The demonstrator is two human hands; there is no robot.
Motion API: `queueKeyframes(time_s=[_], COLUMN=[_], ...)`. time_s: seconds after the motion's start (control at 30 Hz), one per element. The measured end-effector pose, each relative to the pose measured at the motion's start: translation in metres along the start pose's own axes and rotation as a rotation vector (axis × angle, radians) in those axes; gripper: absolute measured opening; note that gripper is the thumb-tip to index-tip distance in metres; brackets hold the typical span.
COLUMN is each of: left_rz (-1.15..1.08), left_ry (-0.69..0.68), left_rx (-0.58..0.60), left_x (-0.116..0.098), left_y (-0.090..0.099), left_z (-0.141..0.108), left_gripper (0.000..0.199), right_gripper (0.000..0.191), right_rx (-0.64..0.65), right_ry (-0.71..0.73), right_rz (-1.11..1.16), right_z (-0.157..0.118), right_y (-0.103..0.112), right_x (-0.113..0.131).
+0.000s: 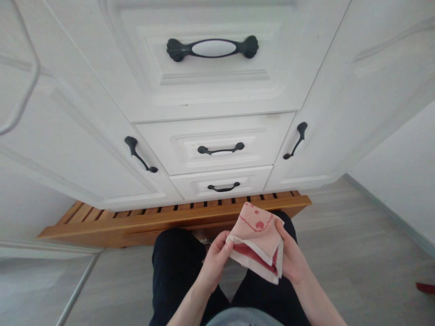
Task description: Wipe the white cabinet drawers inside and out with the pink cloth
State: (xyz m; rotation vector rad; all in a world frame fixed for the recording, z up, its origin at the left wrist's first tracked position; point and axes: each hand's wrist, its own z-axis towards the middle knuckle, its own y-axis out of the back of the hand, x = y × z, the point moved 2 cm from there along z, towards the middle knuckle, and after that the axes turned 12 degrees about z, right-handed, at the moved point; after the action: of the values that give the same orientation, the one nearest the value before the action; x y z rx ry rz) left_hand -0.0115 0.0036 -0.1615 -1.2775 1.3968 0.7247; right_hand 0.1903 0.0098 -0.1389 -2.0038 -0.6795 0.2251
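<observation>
A small folded towel (253, 226), pale pink with darker red-pink dots and a curved line, is held between both hands above my lap. My left hand (217, 256) pinches its left corner, thumb on top. My right hand (290, 253) grips the right side, with the thumb over the edge and the other fingers hidden underneath. The near edge gapes a little, showing a red inner layer between white hems. Below the towel are my knees in dark trousers (176, 262).
Ahead stands a white cabinet (152, 106) with several drawers and side doors, all closed, with dark handles (222, 149). A slatted wooden bench (152, 224) runs along its base. Grey wood-look floor (356, 253) spreads right. A metal-edged glass panel (78, 285) is at lower left.
</observation>
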Motion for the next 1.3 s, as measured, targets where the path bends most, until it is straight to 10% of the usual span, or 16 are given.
queueKeyframes(time_s=[0.4,0.53,0.7,1.0,1.3], left_rz=[-0.001,0.094,0.119,-0.843,-0.814], left_ry=[-0.06,-0.022,-0.07,0.161,0.288], left_rx=[0.069,-0.08,-0.347,0.026,0.098], left_x=[-0.033,-0.036,-0.042,-0.083,-0.051], left_y=[0.004,0.003,0.008,-0.001,0.0], left_z=[0.005,0.007,-0.001,-0.015,-0.03], left_gripper=[0.027,0.031,0.024,0.053,0.086], right_gripper=[0.073,0.042,0.057,0.051,0.052], right_rx=[0.04,-0.066,-0.087,-0.149,-0.215], right_ry=[-0.049,-0.063,-0.056,0.241,0.175], right_rz=[-0.01,0.028,0.073,0.043,0.056], right_z=[-0.004,-0.006,-0.014,-0.02,-0.003], right_y=[0.005,0.004,-0.014,0.001,0.024], right_x=[0.004,-0.003,0.002,0.038,0.026])
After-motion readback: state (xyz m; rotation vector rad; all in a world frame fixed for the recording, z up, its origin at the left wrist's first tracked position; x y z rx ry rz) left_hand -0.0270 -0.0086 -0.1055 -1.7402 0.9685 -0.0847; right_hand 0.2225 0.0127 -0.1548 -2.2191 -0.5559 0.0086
